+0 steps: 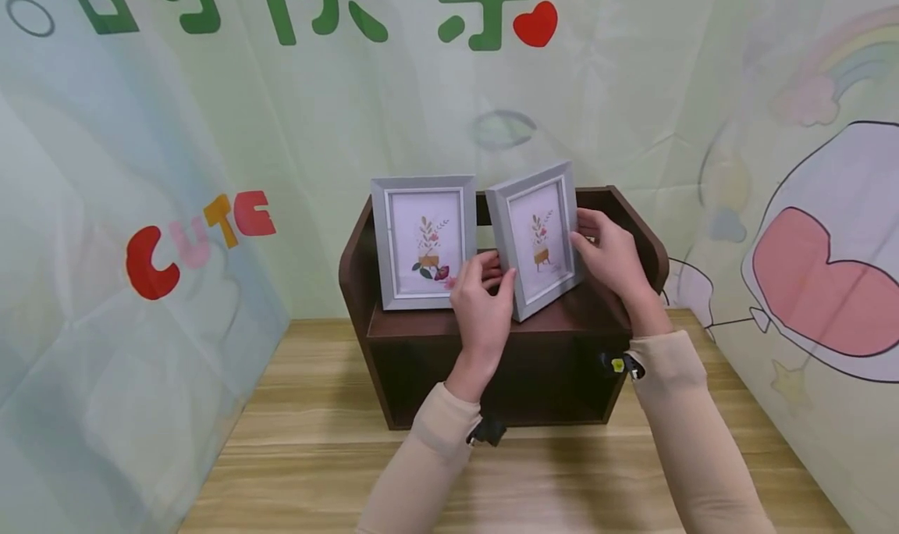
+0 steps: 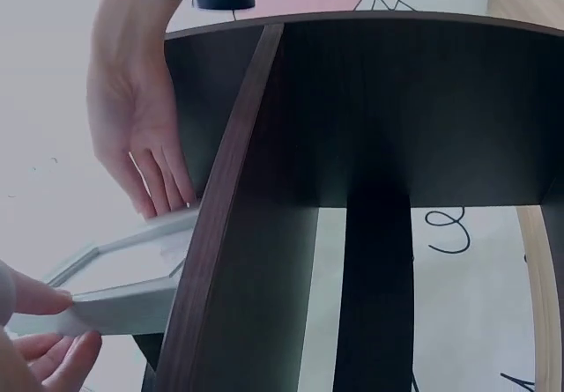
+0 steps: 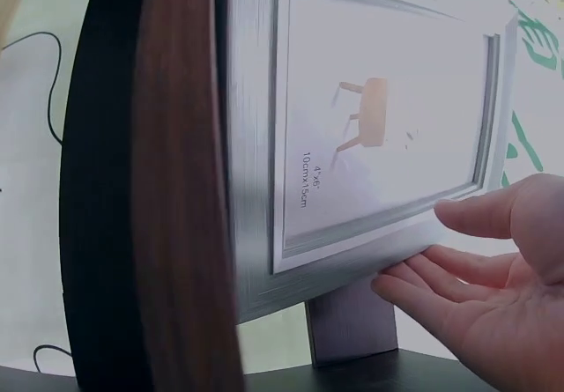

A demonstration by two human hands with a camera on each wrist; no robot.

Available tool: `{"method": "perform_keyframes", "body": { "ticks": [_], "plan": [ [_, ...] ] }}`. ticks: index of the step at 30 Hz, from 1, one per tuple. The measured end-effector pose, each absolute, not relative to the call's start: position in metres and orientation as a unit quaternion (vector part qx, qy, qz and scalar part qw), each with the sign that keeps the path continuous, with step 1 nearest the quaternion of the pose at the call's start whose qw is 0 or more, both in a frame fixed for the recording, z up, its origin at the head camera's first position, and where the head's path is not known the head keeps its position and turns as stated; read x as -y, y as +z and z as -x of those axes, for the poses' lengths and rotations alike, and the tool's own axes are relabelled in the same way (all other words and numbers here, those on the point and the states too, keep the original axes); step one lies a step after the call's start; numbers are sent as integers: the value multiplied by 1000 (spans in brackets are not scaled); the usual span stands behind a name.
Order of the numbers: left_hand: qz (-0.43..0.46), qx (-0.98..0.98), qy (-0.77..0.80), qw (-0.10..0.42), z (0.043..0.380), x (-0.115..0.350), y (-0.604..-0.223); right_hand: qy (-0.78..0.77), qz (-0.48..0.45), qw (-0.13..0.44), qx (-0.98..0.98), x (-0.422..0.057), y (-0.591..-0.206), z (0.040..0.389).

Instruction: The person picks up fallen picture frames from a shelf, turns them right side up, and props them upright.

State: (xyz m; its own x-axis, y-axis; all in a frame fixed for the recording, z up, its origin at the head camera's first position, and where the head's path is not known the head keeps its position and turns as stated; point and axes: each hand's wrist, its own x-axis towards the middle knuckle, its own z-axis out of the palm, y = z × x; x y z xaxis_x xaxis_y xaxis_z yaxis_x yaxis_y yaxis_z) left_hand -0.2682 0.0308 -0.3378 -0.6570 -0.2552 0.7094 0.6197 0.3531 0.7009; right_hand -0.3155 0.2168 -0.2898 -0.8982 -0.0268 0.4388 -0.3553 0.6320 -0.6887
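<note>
A silver-grey picture frame (image 1: 539, 237) with a plant-and-stool print stands turned at an angle on the dark brown shelf (image 1: 421, 323). My left hand (image 1: 483, 304) pinches its left edge, thumb on the front and fingers behind. At the opposite edge my right hand (image 1: 611, 253) holds it; in the right wrist view its thumb (image 3: 480, 214) lies at the front rim and the fingers reach behind. A support leg (image 3: 352, 326) shows at the frame's back. Left of it stands a matching picture frame (image 1: 424, 241), facing forward, its lower right corner hidden by my left hand.
The shelf stands on a wood-grain table (image 1: 295, 425), with an open compartment (image 1: 555, 378) below its top board. Raised side panels (image 1: 639, 237) flank the frames. A printed cloth backdrop (image 1: 316, 128) hangs close behind and along both sides.
</note>
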Motion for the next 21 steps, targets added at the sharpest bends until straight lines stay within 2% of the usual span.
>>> {"method": "perform_keyframes", "body": {
  "ticks": [5,15,21],
  "plan": [
    [128,724,-548,400,272,-29,-338,432,-102,222,868,-217,-298,307],
    [120,735,-540,392,284,-31,-335,478,-49,305,822,-210,-311,289],
    [116,744,-545,369,284,-35,-334,501,-15,341,795,-204,-315,282]
  ]
}}
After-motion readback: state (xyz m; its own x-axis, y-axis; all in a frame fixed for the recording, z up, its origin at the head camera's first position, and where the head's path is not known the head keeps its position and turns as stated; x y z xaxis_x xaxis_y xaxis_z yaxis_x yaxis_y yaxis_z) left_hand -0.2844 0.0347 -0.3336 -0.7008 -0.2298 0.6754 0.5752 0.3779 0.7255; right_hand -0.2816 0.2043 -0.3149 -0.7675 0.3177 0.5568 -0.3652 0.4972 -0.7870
